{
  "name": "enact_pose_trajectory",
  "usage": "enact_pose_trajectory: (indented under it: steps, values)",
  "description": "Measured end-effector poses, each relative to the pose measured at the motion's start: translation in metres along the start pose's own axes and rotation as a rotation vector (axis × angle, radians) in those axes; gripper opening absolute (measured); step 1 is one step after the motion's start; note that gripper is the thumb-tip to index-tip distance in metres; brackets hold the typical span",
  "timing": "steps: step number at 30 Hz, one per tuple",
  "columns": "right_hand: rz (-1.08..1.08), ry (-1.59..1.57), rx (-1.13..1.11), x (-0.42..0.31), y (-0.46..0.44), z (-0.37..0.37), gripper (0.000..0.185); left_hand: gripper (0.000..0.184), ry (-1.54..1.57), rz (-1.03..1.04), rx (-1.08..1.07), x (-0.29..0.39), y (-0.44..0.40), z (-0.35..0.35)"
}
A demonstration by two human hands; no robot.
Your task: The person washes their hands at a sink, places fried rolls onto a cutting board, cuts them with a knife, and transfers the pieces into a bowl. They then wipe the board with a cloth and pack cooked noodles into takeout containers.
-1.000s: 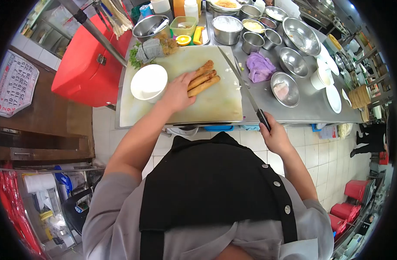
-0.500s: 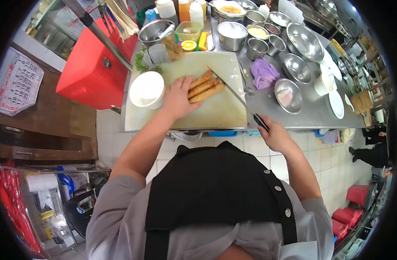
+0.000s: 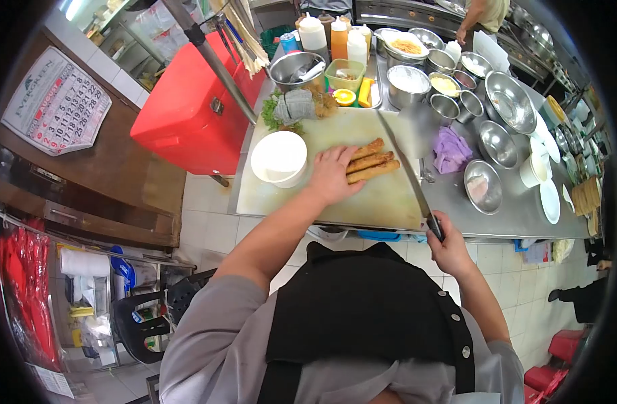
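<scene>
**Golden-brown cylindrical rolls (image 3: 375,161) beneath the left hand (image 3: 332,175), a long-bladed, black-handled knife (image 3: 412,174) in the right hand (image 3: 451,246)**

The rolls lie side by side on the pale, stained cutting board (image 3: 382,205), right of its centre. The left hand spans their left ends, fingers toward the far side and thumb on the near side, in a loose grasp that appears to keep them aligned; the right ends are exposed. The right hand is closed around the knife's handle near the board's front edge. The blade slants away beside the exposed ends; whether it touches the board cannot be told. A round white bowl (image 3: 279,158) stands left of the left hand, perhaps so placed to be within reach. A crumpled purple cloth (image 3: 451,149) and a shallow stainless-steel bowl (image 3: 483,202) holding a pale piece (image 3: 478,186) occupy the steel counter (image 3: 517,215), off the board, which presumably leaves the knife arm room.
</scene>
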State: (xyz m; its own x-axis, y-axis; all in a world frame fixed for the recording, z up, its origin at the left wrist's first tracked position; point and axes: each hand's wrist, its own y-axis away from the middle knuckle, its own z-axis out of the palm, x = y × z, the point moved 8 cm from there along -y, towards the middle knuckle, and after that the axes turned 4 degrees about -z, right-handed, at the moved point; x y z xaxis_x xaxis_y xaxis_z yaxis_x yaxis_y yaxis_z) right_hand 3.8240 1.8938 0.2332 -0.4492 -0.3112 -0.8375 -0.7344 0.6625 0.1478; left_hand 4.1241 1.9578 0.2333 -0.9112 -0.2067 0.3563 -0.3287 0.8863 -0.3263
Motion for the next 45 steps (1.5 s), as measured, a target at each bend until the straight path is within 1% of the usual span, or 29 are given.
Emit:
enact_pose_trajectory:
  steps: [2,3,5,6,9,11,12,14,15,17,18,19,20,23,26,29,31,32,35,38,41,45]
  values:
    - [-0.047,0.193,0.085,-0.006,-0.006,-0.010,0.043,0.080,0.028,-0.003,-0.014,-0.001,0.000,0.000]
    - [-0.077,0.203,0.109,-0.004,-0.011,-0.013,0.043,0.080,0.041,-0.024,0.005,-0.002,0.001,-0.002]
    - [-0.054,0.294,0.050,0.003,-0.016,-0.010,0.043,0.081,0.074,-0.060,0.041,-0.002,0.003,-0.006]
    - [-0.038,0.341,0.018,0.005,-0.017,-0.010,0.044,0.081,0.100,-0.043,0.068,-0.004,0.002,-0.006]
    - [-0.039,0.359,-0.012,-0.002,-0.015,-0.005,0.043,0.080,0.185,-0.024,0.105,-0.014,0.006,0.001]
    - [-0.022,0.342,0.023,-0.006,-0.014,-0.009,0.040,0.079,0.224,-0.038,0.107,-0.016,0.004,-0.003]
    - [-0.017,0.335,0.042,-0.008,-0.013,-0.011,0.038,0.075,0.228,-0.036,0.120,-0.016,0.005,-0.005]
    - [0.023,0.141,0.048,-0.009,-0.008,-0.010,0.034,0.067,0.221,-0.023,0.166,-0.016,-0.004,-0.016]
    - [0.035,0.044,0.055,-0.011,-0.008,-0.008,0.031,0.062,0.329,-0.126,0.088,-0.026,-0.014,-0.015]
    - [0.061,0.013,0.012,-0.018,-0.008,0.003,0.029,0.053,0.538,-0.334,-0.060,-0.044,-0.033,-0.010]
    - [0.071,-0.003,-0.008,-0.020,-0.008,0.008,0.028,0.049,0.473,-0.324,-0.107,-0.043,-0.042,-0.009]
    - [0.015,0.037,0.014,-0.024,-0.011,0.011,0.028,0.046,0.410,-0.314,-0.151,-0.044,-0.050,-0.008]
    - [0.035,0.022,0.010,-0.025,-0.012,0.014,0.028,0.043,0.346,-0.303,-0.194,-0.045,-0.056,-0.005]
    - [0.073,0.003,0.002,-0.030,-0.012,0.021,0.027,0.042,0.137,-0.259,-0.508,-0.047,-0.057,0.028]
    - [0.071,0.025,0.014,-0.034,-0.010,0.020,0.027,0.043,0.112,-0.205,-0.653,-0.048,-0.057,0.039]
    - [0.092,0.034,0.019,-0.028,-0.008,0.025,0.027,0.045,0.133,-0.217,-0.690,-0.051,-0.051,0.044]
    - [0.115,0.042,0.010,-0.024,-0.009,0.030,0.029,0.054,0.194,-0.254,-0.601,-0.047,-0.046,0.032]
    - [0.094,0.089,0.001,-0.027,-0.009,0.032,0.030,0.059,0.222,-0.270,-0.555,-0.042,-0.041,0.023]
    - [0.009,0.243,-0.019,-0.045,-0.005,0.037,0.034,0.075,0.129,-0.083,-0.392,-0.022,-0.020,0.004]
    - [0.041,0.287,-0.083,-0.046,-0.005,0.046,0.035,0.085,0.130,-0.093,-0.443,-0.019,-0.009,0.008]
    - [0.039,0.310,-0.106,-0.056,-0.005,0.050,0.035,0.082,0.135,-0.122,-0.433,-0.016,-0.007,0.004]
    - [0.028,0.405,-0.124,-0.060,-0.008,0.055,0.035,0.079,0.176,-0.111,-0.400,-0.020,-0.006,0.001]
